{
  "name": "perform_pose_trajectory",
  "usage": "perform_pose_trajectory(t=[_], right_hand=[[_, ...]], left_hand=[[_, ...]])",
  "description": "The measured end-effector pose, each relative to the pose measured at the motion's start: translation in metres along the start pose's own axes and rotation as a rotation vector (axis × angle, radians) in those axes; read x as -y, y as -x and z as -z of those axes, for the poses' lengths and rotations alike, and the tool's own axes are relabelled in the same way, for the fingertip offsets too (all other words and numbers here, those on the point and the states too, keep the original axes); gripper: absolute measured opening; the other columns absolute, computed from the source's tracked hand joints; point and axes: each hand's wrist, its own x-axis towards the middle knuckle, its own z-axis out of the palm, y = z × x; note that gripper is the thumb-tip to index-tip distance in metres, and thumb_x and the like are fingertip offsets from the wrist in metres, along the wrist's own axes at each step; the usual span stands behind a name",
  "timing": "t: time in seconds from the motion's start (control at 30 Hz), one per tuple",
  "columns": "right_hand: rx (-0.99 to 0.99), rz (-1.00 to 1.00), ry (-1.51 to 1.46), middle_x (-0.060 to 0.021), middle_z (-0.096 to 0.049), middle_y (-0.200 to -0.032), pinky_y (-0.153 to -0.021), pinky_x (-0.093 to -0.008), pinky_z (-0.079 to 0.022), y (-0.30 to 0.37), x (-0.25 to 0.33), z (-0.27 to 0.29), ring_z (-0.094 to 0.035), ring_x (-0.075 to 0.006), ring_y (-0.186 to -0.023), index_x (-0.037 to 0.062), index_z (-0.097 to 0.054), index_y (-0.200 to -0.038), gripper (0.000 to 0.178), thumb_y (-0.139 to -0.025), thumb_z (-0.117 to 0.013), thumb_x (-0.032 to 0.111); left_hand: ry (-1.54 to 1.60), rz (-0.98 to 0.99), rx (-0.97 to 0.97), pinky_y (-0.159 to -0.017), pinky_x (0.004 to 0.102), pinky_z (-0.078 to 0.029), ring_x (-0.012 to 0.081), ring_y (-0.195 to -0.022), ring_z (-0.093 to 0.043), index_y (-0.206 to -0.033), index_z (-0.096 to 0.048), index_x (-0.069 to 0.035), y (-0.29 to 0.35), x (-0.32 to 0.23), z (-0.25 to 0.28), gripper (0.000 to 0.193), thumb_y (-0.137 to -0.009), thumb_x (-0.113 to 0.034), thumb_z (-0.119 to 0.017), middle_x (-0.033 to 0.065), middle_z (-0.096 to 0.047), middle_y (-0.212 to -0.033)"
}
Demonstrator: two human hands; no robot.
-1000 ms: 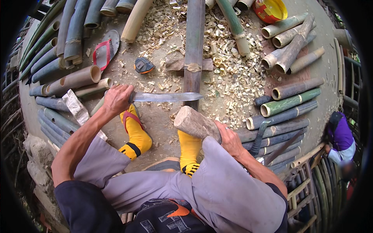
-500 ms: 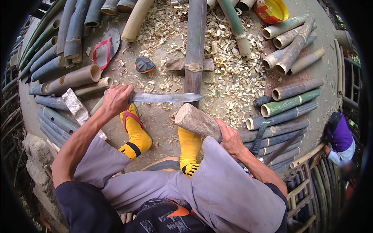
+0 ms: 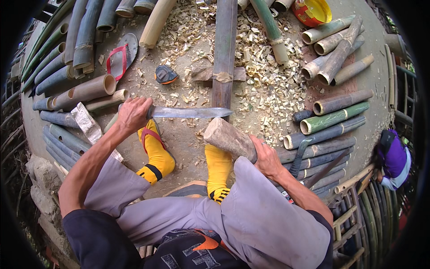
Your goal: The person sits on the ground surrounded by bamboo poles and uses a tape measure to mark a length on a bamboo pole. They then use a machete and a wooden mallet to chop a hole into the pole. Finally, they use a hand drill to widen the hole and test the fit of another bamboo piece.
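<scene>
My left hand (image 3: 135, 114) is closed round the handle of a machete (image 3: 188, 112). Its long blade points right and lies across the near end of a thick bamboo pole (image 3: 224, 49). In my right hand (image 3: 267, 158) is a wooden mallet (image 3: 229, 140), a stout log-like piece gripped at its narrower end. The mallet's broad head hangs just nearer to me than the blade tip, above my right foot in a yellow sock (image 3: 218, 172). A small wooden block (image 3: 202, 74) lies under the pole.
Pale wood chips (image 3: 264, 85) cover the ground around the pole. A tape measure (image 3: 166, 75) and a sandal (image 3: 124, 56) lie left. Cut bamboo pieces (image 3: 333, 120) line both sides, and a red and yellow tub (image 3: 319, 13) sits far right. Another person (image 3: 394, 159) is at the right edge.
The mallet has shifted very slightly to the right and nearer the blade tip. The machete has barely moved. At the right edge the other person has moved a little.
</scene>
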Motion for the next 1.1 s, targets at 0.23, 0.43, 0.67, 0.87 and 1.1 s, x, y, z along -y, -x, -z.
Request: perform_pose_trajectory(t=[0.23, 0.43, 0.67, 0.87, 1.1], right_hand=[[0.008, 0.048, 0.02, -0.0235, -0.057, -0.104, -0.071, -0.043, -0.053, -0.002, -0.002, 0.005, -0.062, -0.0373, -0.081, -0.001, -0.038, -0.134, 0.09, -0.062, -0.082, 0.032], [0.068, 0.569, 0.115, -0.0217, -0.059, -0.102, -0.072, -0.0396, -0.055, -0.038, -0.008, 0.03, -0.063, -0.0372, -0.084, 0.0047, -0.043, -0.131, 0.082, -0.064, -0.082, 0.032], [0.259, 0.462, 0.189, -0.018, -0.059, -0.097, -0.07, -0.0411, -0.056, -0.059, 0.025, 0.033, -0.064, -0.0335, -0.086, 0.0092, -0.046, -0.128, 0.062, -0.076, -0.071, 0.033], [0.177, 0.353, 0.413, -0.0174, -0.06, -0.086, -0.061, -0.0407, -0.054, -0.102, -0.022, 0.04, -0.063, -0.0325, -0.072, 0.0073, -0.047, -0.123, 0.058, -0.077, -0.069, 0.035], [0.04, 1.009, 0.192, -0.0148, -0.059, -0.084, -0.066, -0.0377, -0.054, -0.056, 0.041, 0.031, -0.063, -0.0311, -0.082, 0.0108, -0.045, -0.127, 0.058, -0.075, -0.068, 0.024]], left_hand=[[0.0, 0.013, 0.023, -0.067, 0.0404, -0.045, 0.0271, -0.079, -0.061, -0.088, -0.049, -0.008, -0.001, 0.001, 0.0, 0.023, -0.071, -0.01, -0.065, 0.0078, -0.057, -0.077], [0.001, 0.008, 0.068, -0.069, 0.042, -0.046, 0.0289, -0.081, -0.062, -0.089, -0.05, -0.007, -0.009, 0.003, 0.003, 0.025, -0.069, -0.007, -0.064, 0.009, -0.059, -0.079], [-0.041, -0.038, -0.002, -0.069, 0.0415, -0.046, 0.0281, -0.083, -0.062, -0.09, -0.051, -0.008, -0.009, 0.011, -0.011, 0.025, -0.068, -0.006, -0.063, 0.0093, -0.06, -0.08], [-0.055, -0.018, 0.009, -0.067, 0.0415, -0.046, 0.0275, -0.081, -0.063, -0.091, -0.052, -0.008, -0.014, 0.012, -0.007, 0.026, -0.068, -0.007, -0.063, 0.0091, -0.06, -0.081], [-0.042, -0.025, 0.004, -0.068, 0.041, -0.046, 0.0281, -0.082, -0.063, -0.097, -0.053, -0.008, -0.019, 0.017, -0.012, 0.032, -0.067, -0.007, -0.064, 0.0088, -0.06, -0.081]])
